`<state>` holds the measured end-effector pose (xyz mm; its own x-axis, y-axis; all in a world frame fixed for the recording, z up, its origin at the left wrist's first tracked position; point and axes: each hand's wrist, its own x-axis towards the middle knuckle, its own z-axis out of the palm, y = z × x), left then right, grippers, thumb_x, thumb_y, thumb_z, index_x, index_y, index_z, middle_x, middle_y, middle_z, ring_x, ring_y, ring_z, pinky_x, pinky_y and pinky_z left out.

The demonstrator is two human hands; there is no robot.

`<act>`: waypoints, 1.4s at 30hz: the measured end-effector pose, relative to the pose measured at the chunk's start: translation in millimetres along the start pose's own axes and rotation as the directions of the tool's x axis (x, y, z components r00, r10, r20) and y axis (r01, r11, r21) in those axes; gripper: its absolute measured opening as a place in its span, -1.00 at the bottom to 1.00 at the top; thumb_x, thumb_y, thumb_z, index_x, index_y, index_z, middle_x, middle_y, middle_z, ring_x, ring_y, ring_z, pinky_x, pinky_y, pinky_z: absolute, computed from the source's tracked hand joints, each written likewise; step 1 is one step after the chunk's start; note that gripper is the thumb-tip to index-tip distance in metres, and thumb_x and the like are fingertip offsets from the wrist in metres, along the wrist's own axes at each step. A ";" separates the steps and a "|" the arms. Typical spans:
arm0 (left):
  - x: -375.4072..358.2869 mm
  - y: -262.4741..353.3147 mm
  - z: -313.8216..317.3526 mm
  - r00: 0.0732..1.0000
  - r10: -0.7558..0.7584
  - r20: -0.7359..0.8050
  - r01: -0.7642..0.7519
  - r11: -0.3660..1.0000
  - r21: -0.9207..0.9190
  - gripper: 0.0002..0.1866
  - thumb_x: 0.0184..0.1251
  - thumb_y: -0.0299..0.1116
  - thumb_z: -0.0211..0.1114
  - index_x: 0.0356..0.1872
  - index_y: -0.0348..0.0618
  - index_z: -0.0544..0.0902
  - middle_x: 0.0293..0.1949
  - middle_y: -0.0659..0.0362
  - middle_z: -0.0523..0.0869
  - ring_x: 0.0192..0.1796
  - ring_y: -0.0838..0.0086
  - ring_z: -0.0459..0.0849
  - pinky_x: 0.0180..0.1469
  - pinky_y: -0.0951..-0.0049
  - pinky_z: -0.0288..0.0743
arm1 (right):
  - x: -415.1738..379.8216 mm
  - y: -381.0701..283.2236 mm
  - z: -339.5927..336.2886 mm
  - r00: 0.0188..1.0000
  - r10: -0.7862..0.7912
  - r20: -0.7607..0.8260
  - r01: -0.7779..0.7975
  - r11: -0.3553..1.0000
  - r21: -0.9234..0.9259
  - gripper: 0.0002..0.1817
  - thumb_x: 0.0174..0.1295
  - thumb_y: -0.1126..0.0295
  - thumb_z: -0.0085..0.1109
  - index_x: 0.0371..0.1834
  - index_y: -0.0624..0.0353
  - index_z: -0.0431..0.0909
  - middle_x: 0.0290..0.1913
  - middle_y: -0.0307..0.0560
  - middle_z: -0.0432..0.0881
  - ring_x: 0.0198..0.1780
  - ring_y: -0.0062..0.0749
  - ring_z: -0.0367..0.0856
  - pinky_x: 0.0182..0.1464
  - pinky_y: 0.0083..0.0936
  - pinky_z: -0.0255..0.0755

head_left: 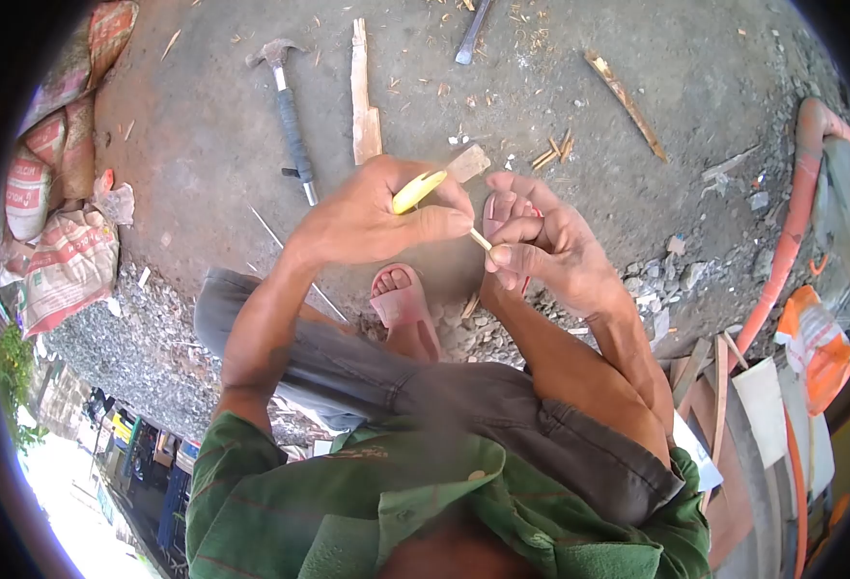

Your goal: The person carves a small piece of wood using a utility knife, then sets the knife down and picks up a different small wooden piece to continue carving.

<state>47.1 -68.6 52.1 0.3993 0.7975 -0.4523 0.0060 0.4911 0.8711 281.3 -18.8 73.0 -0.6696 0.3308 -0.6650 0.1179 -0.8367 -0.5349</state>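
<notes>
My left hand (376,214) is closed around a yellow-handled tool (418,192). A flat grey-brown piece (467,163) shows just past its fingers; whether it belongs to the tool I cannot tell. Between the thumb and fingers of my right hand (555,253) is a thin pale stick (481,238). The stick's other end meets the left thumb tip. Both hands are above the sandalled feet, close together but apart.
On the ground lie a hammer (292,125), a split wood piece (360,87), a metal tool (473,34), a wood strip (627,104) and small sticks (555,150). Sacks (72,251) are at the left; a pink hose (794,217) and boards (719,405) are at the right.
</notes>
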 end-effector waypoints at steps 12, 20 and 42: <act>-9.6 -17.1 30.8 0.972 -0.183 -0.148 0.034 0.728 -0.685 -0.86 0.39 -0.36 0.28 -0.29 -0.20 0.54 -0.41 0.17 0.60 -0.47 0.61 0.54 -0.53 0.62 0.33 | 8.2 25.1 20.3 0.958 -0.106 -0.268 0.168 0.961 0.219 -0.78 0.26 0.45 0.27 -0.03 0.14 0.67 -0.21 -0.30 0.69 -0.24 -0.70 0.51 -0.18 -0.66 0.31; -17.3 -22.7 46.9 0.965 -0.195 -0.173 0.005 0.677 -0.736 -0.81 0.41 -0.27 0.25 -0.25 -0.15 0.50 -0.40 0.17 0.59 -0.48 0.60 0.52 -0.52 0.61 0.32 | 18.1 26.5 21.9 0.980 -0.109 -0.165 0.155 0.942 0.298 -0.87 0.25 0.43 0.29 -0.15 0.11 0.68 -0.22 -0.30 0.69 -0.24 -0.68 0.53 -0.18 -0.64 0.29; -13.0 -18.9 24.4 0.940 -0.017 -0.339 -0.080 0.960 -0.269 -0.81 0.44 -0.30 0.22 -0.23 -0.25 0.61 -0.42 0.25 0.59 -0.47 0.68 0.49 -0.51 0.65 0.30 | 11.6 17.7 26.3 0.992 -0.014 -0.126 0.043 0.973 0.228 -0.86 0.16 0.58 0.31 -0.20 0.27 0.68 -0.31 -0.16 0.72 -0.30 -0.53 0.66 -0.24 -0.64 0.43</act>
<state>64.2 -96.8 46.1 0.0641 0.8608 -0.5049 -0.2723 0.5018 0.8210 256.4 -41.3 69.5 -0.5733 0.3950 -0.7179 -0.0812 -0.8992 -0.4299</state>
